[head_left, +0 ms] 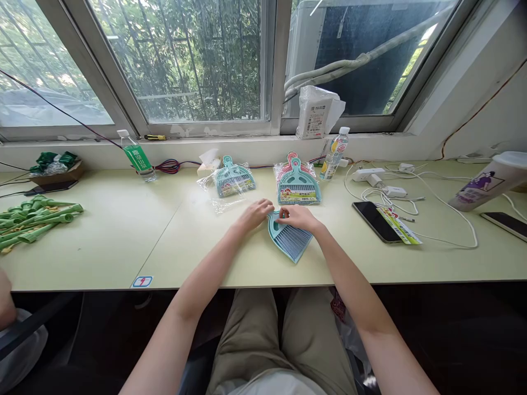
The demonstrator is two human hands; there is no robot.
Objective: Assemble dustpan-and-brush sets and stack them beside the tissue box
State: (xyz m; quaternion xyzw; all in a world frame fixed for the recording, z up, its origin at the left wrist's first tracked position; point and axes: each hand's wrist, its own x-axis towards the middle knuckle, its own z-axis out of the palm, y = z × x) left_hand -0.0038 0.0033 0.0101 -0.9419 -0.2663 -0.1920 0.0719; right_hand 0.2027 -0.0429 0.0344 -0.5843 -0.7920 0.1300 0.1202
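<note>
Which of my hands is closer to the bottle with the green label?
Your left hand. It is to the right of the green-labelled bottle; your right hand is even farther right.

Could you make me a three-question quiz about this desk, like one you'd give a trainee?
1. What is the right hand touching?
A) a water bottle
B) a blue-green dustpan-and-brush set
C) a charging cable

2. True or false: the black phone lies to the right of both hands.

3. Fill in the blank: the bottle with the green label, near the window, has a ____ cap.

Key: 1 B; 2 true; 3 white.
</note>
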